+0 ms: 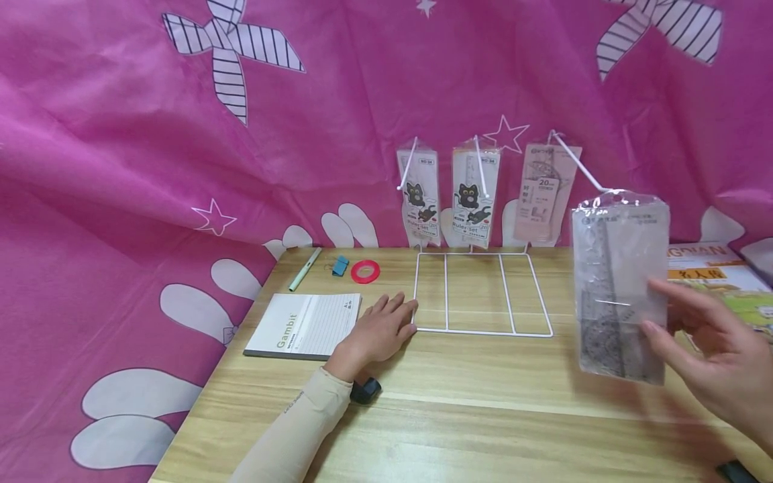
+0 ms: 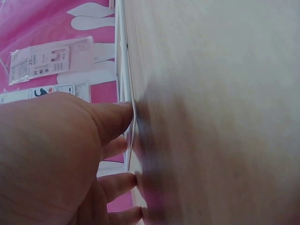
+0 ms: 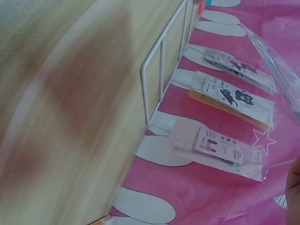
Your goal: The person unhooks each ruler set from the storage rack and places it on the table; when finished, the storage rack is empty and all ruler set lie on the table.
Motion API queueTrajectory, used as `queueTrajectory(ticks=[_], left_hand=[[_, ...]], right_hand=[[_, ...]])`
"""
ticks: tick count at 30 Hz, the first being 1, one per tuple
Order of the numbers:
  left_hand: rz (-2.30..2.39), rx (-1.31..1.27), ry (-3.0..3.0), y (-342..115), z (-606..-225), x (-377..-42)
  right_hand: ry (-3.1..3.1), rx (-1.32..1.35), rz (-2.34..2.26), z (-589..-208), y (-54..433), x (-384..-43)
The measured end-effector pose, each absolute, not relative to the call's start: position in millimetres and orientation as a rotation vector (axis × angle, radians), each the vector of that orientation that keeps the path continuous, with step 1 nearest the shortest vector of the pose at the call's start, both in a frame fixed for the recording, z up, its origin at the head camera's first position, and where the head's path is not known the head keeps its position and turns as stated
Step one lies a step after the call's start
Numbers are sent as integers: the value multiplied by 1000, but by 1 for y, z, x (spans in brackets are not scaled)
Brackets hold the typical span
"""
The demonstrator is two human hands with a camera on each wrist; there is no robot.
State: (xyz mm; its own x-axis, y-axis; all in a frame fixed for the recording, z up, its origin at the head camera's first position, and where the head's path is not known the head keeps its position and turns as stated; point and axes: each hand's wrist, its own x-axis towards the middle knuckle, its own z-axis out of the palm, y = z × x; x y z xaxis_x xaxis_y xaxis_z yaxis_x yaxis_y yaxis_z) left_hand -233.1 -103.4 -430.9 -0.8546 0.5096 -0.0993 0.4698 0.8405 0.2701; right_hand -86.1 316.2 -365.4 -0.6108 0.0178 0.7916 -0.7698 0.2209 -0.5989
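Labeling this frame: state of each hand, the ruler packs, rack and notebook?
left hand: flat, touches wire rack corner
right hand: open, touches clear ruler pack
clear ruler pack: on hook tip
three ruler packs: hanging
wire rack: base on table
notebook: closed

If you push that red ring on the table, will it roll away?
Probably not. The red ring lies flat on the table, so a push would likely just slide it. It looks thin and small, so it is probably light; stood on its edge, it might roll.
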Motion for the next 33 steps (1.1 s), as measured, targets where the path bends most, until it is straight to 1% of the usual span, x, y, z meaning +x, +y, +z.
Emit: queueTrajectory(ticks=[5, 13, 20, 28, 33], left_hand=[[350, 771, 2855, -103, -430, -234], [329, 785, 2869, -103, -427, -234], [330, 769, 2861, -103, -430, -236], [331, 767, 2860, -102, -431, -235], [333, 762, 2858, -102, -431, -235]], right_hand=[[-1738, 723, 1567, -370, 325, -86], [-1795, 673, 1516, -376, 354, -98], [-2062, 464, 1166, -381, 371, -107], [-2176, 297, 1282, -394, 397, -126], [-2349, 214, 1169, -397, 412, -135]])
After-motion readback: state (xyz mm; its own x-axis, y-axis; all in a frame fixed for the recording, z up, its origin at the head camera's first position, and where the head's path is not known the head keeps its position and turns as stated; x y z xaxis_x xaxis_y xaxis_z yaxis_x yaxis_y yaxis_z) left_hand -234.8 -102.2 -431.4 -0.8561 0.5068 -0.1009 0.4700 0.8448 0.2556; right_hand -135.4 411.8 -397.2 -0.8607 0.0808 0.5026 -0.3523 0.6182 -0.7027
